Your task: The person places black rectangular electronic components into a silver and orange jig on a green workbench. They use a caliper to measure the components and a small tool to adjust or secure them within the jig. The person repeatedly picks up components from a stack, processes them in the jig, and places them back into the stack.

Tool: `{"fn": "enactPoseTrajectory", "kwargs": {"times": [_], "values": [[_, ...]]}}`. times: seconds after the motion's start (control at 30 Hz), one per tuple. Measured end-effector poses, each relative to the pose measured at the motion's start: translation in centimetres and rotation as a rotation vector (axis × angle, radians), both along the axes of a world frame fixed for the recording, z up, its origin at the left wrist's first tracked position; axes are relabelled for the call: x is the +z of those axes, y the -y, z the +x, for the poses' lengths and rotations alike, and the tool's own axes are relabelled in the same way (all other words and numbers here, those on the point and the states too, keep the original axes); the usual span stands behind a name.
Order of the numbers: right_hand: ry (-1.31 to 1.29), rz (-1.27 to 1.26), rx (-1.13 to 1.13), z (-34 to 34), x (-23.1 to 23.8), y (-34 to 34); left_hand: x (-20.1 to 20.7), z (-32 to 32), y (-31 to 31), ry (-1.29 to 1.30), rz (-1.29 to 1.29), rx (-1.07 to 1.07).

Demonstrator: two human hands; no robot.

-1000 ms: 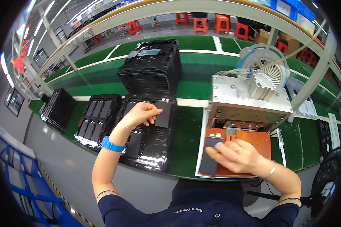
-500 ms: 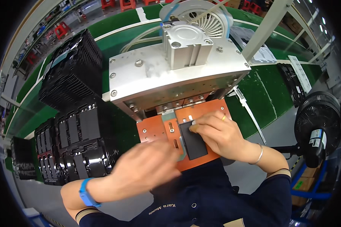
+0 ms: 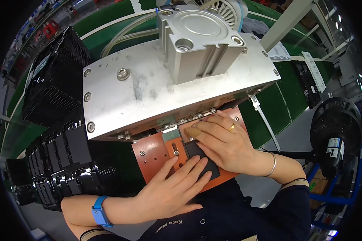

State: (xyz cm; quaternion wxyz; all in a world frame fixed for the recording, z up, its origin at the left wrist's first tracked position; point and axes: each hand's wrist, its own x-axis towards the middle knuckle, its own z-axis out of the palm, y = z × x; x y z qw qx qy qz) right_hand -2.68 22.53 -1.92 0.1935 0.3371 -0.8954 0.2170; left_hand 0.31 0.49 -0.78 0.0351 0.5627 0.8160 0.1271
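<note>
A flat black battery cell lies on the orange fixture plate, below the front of a silver press. My left hand is open, its fingers spread and their tips resting on the cell's left side and lower part. My right hand is bent over the cell's upper end, fingers close together and touching it. One right fingertip looks yellowish, as if covered. Small metal tabs at that end are mostly hidden by the right fingers. A slotted orange strip with a screw runs along the cell's left side.
A large silver cylinder block tops the press. Stacks of black trays stand at left, with more trays holding dark flat pieces nearer. A white caliper-like tool lies on the green bench at right, near a black fan.
My left hand has come down onto the cell from a blurred sweep above the plate. My right hand has shifted slightly up and left at the cell's upper end. The view has moved closer to the press.
</note>
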Motion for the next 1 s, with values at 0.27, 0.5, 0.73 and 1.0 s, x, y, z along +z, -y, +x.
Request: {"fn": "enactPoseTrajectory", "kwargs": {"times": [0.27,0.5,0.73,1.0], "values": [[0.039,0.009,0.064,0.2,-0.3,-0.8,0.0,0.0,0.1,-0.008,-0.006,0.001],[0.044,-0.015,-0.035,0.1,-0.2,-0.2,0.0,-0.1,0.1,0.026,0.031,0.012],[0.078,0.031,0.051,0.1,-0.1,-0.5,-0.1,-0.1,0.0,0.025,0.046,0.008],[0.153,-0.143,-0.003,2.5,1.3,-2.6,0.0,-0.1,0.2,0.040,0.024,0.025]]}}
